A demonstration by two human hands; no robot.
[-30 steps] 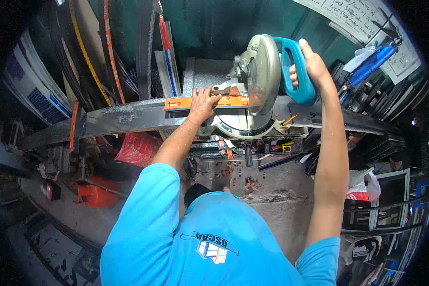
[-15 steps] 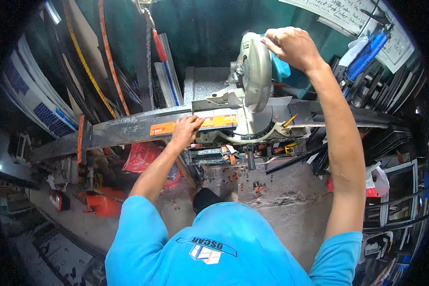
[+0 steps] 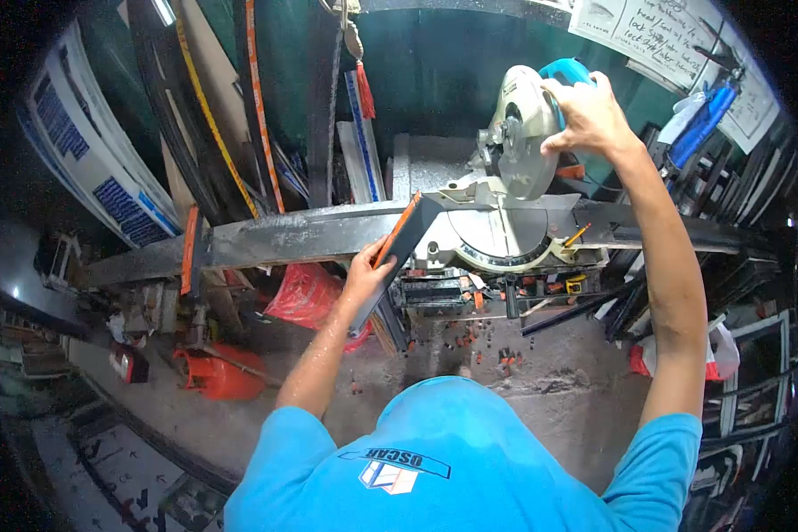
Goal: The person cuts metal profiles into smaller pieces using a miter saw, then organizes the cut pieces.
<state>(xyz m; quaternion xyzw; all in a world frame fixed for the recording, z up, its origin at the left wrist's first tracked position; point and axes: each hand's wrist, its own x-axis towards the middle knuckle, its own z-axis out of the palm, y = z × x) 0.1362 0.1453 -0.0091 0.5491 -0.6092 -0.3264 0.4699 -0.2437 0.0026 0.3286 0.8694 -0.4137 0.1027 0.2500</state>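
My left hand (image 3: 368, 270) grips a dark metal profile (image 3: 405, 239) with an orange face, holding it tilted up off the bench (image 3: 301, 232), left of the saw table. On the raised head of a miter saw (image 3: 523, 133), my right hand (image 3: 594, 115) is curled around the handle beside the blue housing (image 3: 566, 69), with the thumb apart from the fingers. The blade guard hangs above the round saw table (image 3: 488, 232), and no workpiece lies under it. A pencil (image 3: 578, 235) leans at the table's right side.
Another orange-faced piece (image 3: 189, 253) stands against the bench at left. Long profiles (image 3: 204, 115) lean on the back wall. Below are a red bag (image 3: 303, 294), a tape measure (image 3: 576, 284), an orange cylinder (image 3: 217, 372) and small orange offcuts (image 3: 507, 356) on the floor.
My left hand has lifted the orange-faced profile from the saw fence and tilted it on end toward me. The saw head stays raised under my right hand. The camera view has shifted left.
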